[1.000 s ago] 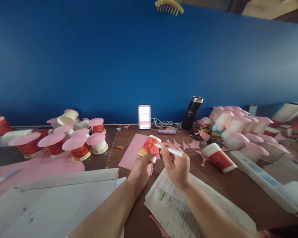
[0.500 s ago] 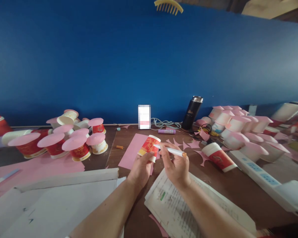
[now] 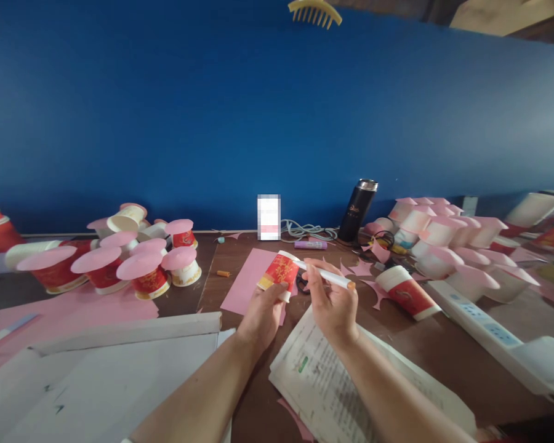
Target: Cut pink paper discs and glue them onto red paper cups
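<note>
A red and gold paper cup (image 3: 279,272) is held tilted in my left hand (image 3: 264,314), above a pink paper sheet (image 3: 244,283). My right hand (image 3: 335,304) grips a white pen (image 3: 332,277) with an orange end. The pen's left tip points at the cup's right side, close to its rim; whether they touch is hard to tell. Below my right hand lies a stack of printed papers (image 3: 314,375). Dark scissor handles (image 3: 302,283) partly show between the cup and my right hand.
Cups with pink discs (image 3: 138,264) crowd the left; cups with pink tops (image 3: 443,231) fill the right. A black bottle (image 3: 357,212), red cup stack (image 3: 409,292), power strip (image 3: 480,320), purple tube (image 3: 310,245) and white board (image 3: 120,381) lie around.
My right hand has shifted slightly right and down with the pen, away from the cup. More of the dark scissor handles shows. The cup has barely moved.
</note>
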{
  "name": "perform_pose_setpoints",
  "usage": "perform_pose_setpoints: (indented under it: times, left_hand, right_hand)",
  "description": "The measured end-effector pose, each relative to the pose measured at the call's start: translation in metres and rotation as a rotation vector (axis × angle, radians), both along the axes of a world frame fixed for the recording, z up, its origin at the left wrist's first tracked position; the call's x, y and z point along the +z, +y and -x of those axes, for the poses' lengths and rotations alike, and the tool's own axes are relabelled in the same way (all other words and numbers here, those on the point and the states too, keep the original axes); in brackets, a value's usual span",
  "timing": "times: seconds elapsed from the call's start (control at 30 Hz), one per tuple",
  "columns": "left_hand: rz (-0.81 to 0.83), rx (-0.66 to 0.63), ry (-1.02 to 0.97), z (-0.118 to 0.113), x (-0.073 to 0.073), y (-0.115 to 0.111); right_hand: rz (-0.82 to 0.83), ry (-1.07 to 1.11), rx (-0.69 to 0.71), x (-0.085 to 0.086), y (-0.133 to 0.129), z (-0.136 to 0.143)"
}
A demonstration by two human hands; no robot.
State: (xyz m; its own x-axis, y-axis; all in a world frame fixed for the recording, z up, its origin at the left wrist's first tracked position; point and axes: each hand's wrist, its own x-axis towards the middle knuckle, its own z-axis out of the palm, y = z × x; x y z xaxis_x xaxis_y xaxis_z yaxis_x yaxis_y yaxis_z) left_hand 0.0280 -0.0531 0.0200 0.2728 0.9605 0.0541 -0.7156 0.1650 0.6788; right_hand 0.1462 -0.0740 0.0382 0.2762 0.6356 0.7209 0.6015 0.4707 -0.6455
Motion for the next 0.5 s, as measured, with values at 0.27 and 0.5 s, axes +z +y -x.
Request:
perform_pose_setpoints:
  times: [0.27,0.5]
  left_hand:
    - [-0.015,-0.003,0.010,0.0000,-0.0007,-0.0012]
    - [0.054,-0.017,0.008,0.0008,0.0007,-0.0015]
  right_hand:
    - [0.007,-0.041,-0.016,0.0006,0.0000,-0.0003]
    - [0.028,-0.051,-0.021,0.0011,-0.0011,-0.0005]
